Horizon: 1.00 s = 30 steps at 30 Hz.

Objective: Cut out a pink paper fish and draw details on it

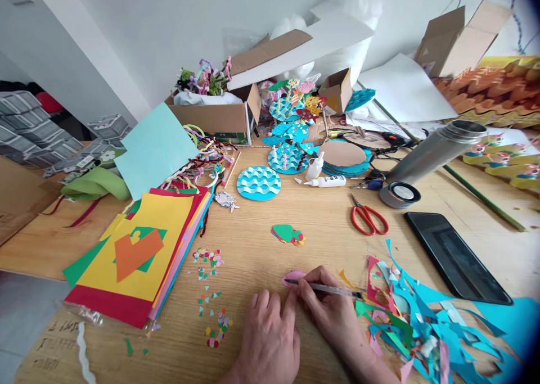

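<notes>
My right hand [329,308] is closed round a thin pen [327,288] whose tip rests on a small pink paper cutout [294,276] lying on the wooden table [261,243]. Beside it, my left hand [265,336] lies flat on the table, its fingers stretched out and its forefinger touching the lower edge of the pink cutout. A finished green paper fish [287,234] lies a little farther back. Small coloured paper dots [210,285] are scattered to the left of my hands.
A stack of coloured paper sheets [139,254] lies at the left. Paper scraps [417,322] pile up at the right, with a black tablet [458,257], red scissors [369,218], a glue bottle [327,181] and a steel flask [434,150] behind. Cardboard boxes [219,117] and blue wave discs [259,183] stand farther back.
</notes>
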Motion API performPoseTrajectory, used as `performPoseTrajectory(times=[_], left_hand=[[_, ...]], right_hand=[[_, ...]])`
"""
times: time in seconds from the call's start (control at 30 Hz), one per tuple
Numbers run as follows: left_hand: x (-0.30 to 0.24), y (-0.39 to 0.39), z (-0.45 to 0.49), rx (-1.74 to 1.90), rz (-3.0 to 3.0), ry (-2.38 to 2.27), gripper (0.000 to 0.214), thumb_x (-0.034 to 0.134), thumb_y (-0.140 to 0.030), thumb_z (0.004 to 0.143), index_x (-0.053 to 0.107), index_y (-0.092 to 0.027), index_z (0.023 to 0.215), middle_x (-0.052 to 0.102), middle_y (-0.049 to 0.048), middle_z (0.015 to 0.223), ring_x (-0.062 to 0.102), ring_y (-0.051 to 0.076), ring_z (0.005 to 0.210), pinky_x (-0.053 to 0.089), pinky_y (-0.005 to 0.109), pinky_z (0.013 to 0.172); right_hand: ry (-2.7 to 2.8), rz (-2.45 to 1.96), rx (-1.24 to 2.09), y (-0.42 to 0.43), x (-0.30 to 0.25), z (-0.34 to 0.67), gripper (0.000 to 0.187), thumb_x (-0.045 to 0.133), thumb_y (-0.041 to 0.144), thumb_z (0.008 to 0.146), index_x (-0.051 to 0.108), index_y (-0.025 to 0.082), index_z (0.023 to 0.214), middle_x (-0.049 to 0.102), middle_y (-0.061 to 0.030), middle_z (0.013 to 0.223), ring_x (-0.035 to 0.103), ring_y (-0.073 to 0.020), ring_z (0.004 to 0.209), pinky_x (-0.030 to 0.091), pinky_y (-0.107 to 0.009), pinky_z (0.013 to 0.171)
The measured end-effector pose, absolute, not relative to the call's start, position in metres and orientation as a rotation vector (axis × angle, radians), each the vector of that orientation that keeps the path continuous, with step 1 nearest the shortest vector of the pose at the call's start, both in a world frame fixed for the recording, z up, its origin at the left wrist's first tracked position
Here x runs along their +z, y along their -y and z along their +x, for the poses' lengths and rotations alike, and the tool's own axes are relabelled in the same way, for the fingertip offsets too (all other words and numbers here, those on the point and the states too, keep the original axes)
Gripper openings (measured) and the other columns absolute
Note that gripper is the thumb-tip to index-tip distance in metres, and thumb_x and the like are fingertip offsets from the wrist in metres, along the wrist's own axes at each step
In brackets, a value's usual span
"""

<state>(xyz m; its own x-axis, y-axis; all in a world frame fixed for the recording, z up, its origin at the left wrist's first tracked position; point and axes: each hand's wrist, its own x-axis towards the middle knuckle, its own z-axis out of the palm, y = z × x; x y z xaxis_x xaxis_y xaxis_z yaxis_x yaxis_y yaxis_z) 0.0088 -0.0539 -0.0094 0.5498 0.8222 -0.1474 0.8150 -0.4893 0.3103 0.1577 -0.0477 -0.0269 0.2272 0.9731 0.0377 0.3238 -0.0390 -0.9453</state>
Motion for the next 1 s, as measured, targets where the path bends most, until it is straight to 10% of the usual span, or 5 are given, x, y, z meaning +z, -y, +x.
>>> performPoseTrajectory(times=[1.0], left_hand=[[-0.0063, 0.0555, 0.0096, -0.018, 2.457, -1.349, 0.045, 0.049, -0.026, 0.085, 0.050, -0.020, 0.131, 0.058, 0.0065, 0.092, 0.048, 0.024, 0.088, 0.039, 0.043, 0.081]], right_hand=[[1.268, -1.573, 0.847, 0.0490, -0.0259, 0.1572, 0.025, 0.053, 0.038, 0.089, 0.052, 0.021, 0.070, 0.057, -0.0005, 0.061, 0.050, -0.0138, 0.051, 0.040, -0.024, 0.046]])
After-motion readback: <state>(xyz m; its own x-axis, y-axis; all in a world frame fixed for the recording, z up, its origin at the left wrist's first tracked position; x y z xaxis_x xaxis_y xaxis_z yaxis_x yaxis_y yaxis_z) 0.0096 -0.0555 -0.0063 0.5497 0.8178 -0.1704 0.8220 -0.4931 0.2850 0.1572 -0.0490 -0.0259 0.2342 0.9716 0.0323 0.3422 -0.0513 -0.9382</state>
